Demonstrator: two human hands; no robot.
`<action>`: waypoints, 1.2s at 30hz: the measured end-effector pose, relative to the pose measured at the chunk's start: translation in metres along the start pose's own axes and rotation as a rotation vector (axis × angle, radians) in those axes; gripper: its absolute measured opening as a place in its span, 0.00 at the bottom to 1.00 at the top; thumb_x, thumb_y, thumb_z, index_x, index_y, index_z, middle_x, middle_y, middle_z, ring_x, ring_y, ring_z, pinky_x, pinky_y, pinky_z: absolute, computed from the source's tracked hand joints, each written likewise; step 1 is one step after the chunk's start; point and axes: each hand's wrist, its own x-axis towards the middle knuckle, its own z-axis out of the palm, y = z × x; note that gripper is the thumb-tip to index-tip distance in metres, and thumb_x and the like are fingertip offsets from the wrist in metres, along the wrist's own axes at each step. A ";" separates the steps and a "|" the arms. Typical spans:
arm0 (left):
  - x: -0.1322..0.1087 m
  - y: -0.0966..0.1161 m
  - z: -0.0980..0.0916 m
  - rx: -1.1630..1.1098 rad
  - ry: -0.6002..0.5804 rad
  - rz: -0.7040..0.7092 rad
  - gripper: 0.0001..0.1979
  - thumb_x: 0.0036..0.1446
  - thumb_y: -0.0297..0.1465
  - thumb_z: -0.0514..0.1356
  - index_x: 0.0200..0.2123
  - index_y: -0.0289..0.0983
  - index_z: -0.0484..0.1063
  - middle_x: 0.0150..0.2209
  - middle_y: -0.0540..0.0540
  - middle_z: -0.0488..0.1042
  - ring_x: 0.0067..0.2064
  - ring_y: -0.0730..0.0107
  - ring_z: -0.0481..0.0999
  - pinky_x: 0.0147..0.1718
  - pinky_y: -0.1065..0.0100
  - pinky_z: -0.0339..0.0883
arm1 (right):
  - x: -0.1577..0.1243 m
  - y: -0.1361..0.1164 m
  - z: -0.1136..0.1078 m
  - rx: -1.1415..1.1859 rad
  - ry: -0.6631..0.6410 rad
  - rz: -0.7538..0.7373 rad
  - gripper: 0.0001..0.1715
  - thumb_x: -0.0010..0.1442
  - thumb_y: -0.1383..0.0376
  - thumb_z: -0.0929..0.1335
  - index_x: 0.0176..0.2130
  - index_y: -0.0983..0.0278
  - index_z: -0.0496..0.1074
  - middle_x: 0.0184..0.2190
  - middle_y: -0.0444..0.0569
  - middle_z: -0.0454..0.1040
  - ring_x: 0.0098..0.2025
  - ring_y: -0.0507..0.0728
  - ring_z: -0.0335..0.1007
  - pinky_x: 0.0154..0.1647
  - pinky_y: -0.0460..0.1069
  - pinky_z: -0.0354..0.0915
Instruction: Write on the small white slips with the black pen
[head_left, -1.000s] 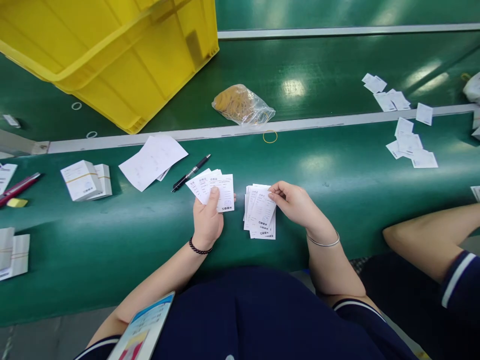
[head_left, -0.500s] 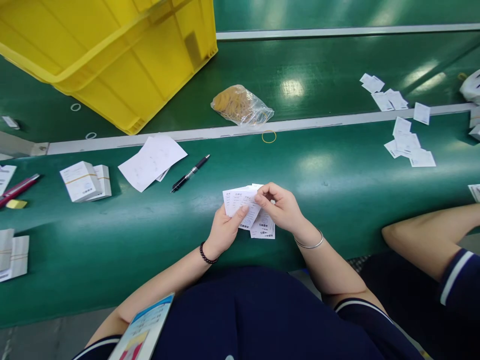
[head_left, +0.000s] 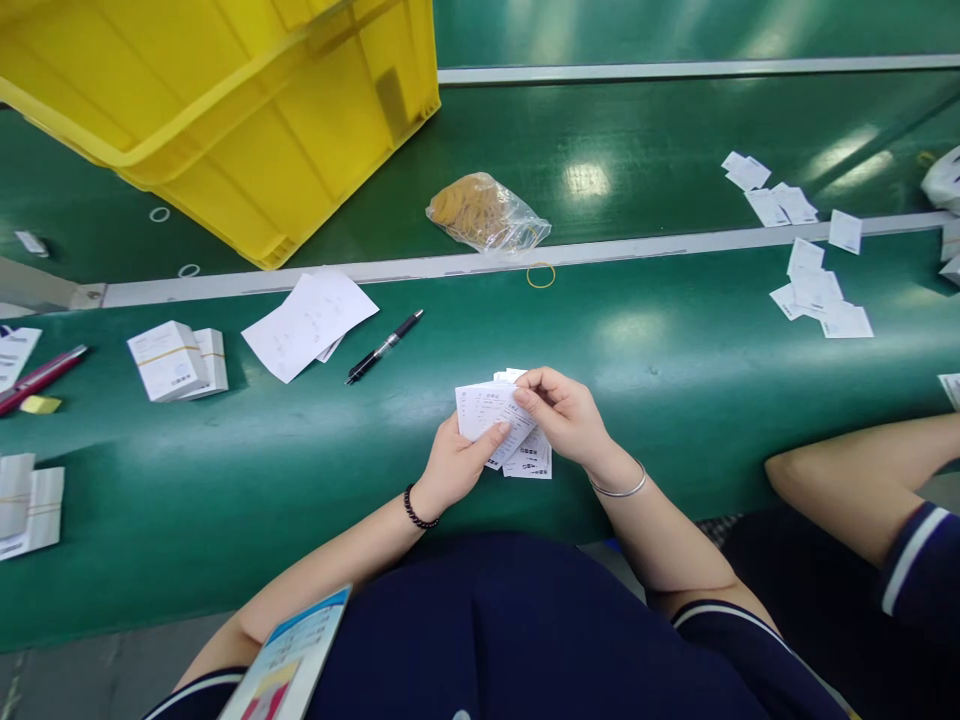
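Just green belt beneath the slips

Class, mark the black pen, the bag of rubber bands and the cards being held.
black pen [head_left: 384,346]: head view, mid-barrel.
bag of rubber bands [head_left: 486,212]: head view, bag's middle.
cards [head_left: 480,405]: head view, top card's face.

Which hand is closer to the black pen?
Left. The left hand is to the right of the black pen and nearer the body, holding the paper slips. The right hand pinches them from farther right.
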 end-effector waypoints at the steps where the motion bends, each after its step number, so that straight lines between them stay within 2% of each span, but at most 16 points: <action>1: 0.000 0.000 0.000 -0.001 0.002 0.003 0.22 0.50 0.43 0.69 0.44 0.36 0.76 0.44 0.40 0.80 0.44 0.53 0.81 0.43 0.55 0.76 | 0.000 0.000 0.000 0.001 0.006 0.000 0.17 0.60 0.50 0.68 0.33 0.61 0.70 0.31 0.46 0.74 0.31 0.52 0.68 0.32 0.49 0.66; 4: 0.001 -0.002 -0.001 -0.012 0.013 0.016 0.22 0.50 0.42 0.70 0.44 0.36 0.75 0.45 0.39 0.80 0.45 0.53 0.81 0.45 0.55 0.76 | -0.001 0.001 0.001 0.022 0.029 0.002 0.15 0.60 0.52 0.69 0.36 0.61 0.72 0.34 0.48 0.77 0.34 0.53 0.72 0.36 0.50 0.69; 8: 0.003 -0.007 -0.002 -0.037 0.067 0.041 0.22 0.51 0.41 0.70 0.46 0.37 0.75 0.47 0.40 0.79 0.47 0.54 0.80 0.47 0.57 0.75 | -0.002 0.006 0.003 0.055 0.056 0.031 0.15 0.58 0.54 0.71 0.41 0.61 0.74 0.31 0.46 0.76 0.32 0.53 0.72 0.35 0.50 0.71; 14: 0.007 -0.010 -0.005 -0.075 0.132 0.078 0.23 0.50 0.40 0.70 0.47 0.36 0.73 0.48 0.41 0.78 0.48 0.56 0.79 0.48 0.60 0.74 | -0.002 0.007 -0.003 0.010 0.071 0.062 0.15 0.54 0.55 0.73 0.38 0.61 0.74 0.30 0.45 0.76 0.30 0.52 0.72 0.33 0.50 0.72; 17: 0.013 -0.002 -0.010 -0.182 0.235 0.122 0.22 0.53 0.44 0.68 0.44 0.36 0.72 0.42 0.42 0.80 0.40 0.61 0.81 0.39 0.64 0.76 | 0.000 0.005 -0.018 -0.056 -0.002 0.116 0.13 0.54 0.57 0.73 0.37 0.61 0.74 0.30 0.46 0.76 0.30 0.53 0.73 0.32 0.50 0.71; 20: 0.020 0.008 -0.014 -0.258 0.296 0.131 0.24 0.55 0.49 0.64 0.45 0.35 0.69 0.35 0.43 0.80 0.30 0.66 0.80 0.28 0.66 0.76 | 0.003 0.007 -0.029 -0.262 -0.092 0.131 0.06 0.55 0.62 0.71 0.34 0.61 0.73 0.28 0.45 0.76 0.29 0.54 0.73 0.30 0.50 0.69; 23: 0.020 0.012 -0.014 -0.257 0.237 0.104 0.26 0.55 0.50 0.63 0.46 0.35 0.68 0.34 0.43 0.80 0.28 0.66 0.79 0.27 0.66 0.76 | 0.005 0.010 -0.030 -0.521 -0.071 0.050 0.01 0.57 0.67 0.70 0.33 0.60 0.73 0.29 0.46 0.76 0.30 0.54 0.72 0.31 0.50 0.66; 25: 0.017 0.009 -0.012 -0.223 0.145 0.062 0.26 0.56 0.50 0.63 0.45 0.34 0.69 0.34 0.41 0.80 0.29 0.64 0.80 0.28 0.64 0.77 | 0.005 0.012 -0.027 -0.663 -0.014 -0.032 0.02 0.56 0.67 0.70 0.32 0.61 0.72 0.32 0.48 0.76 0.34 0.56 0.71 0.34 0.51 0.65; 27: 0.012 0.003 -0.010 -0.180 0.037 0.012 0.25 0.57 0.50 0.62 0.45 0.33 0.69 0.36 0.40 0.80 0.30 0.62 0.81 0.30 0.63 0.78 | 0.005 0.010 -0.023 -0.692 0.025 -0.099 0.02 0.57 0.66 0.70 0.32 0.61 0.71 0.33 0.50 0.75 0.37 0.57 0.70 0.36 0.52 0.65; 29: 0.008 -0.002 -0.009 -0.145 -0.056 -0.022 0.25 0.58 0.49 0.62 0.46 0.33 0.70 0.37 0.40 0.80 0.30 0.62 0.81 0.30 0.62 0.79 | 0.004 0.006 -0.019 -0.578 0.032 -0.120 0.06 0.61 0.63 0.67 0.32 0.62 0.70 0.31 0.48 0.74 0.34 0.55 0.68 0.35 0.51 0.64; 32: 0.005 -0.005 -0.007 -0.112 -0.156 -0.039 0.24 0.59 0.49 0.61 0.45 0.34 0.71 0.37 0.41 0.80 0.30 0.62 0.81 0.30 0.62 0.79 | 0.001 -0.002 -0.012 -0.329 0.009 -0.068 0.15 0.65 0.55 0.64 0.31 0.61 0.68 0.25 0.44 0.71 0.25 0.51 0.63 0.28 0.48 0.61; 36: 0.004 -0.002 -0.004 -0.093 -0.183 -0.049 0.22 0.58 0.48 0.62 0.43 0.34 0.71 0.37 0.41 0.81 0.31 0.60 0.81 0.31 0.61 0.79 | -0.001 -0.004 -0.006 -0.169 -0.019 -0.012 0.16 0.63 0.54 0.66 0.30 0.61 0.65 0.23 0.42 0.70 0.24 0.50 0.65 0.27 0.47 0.62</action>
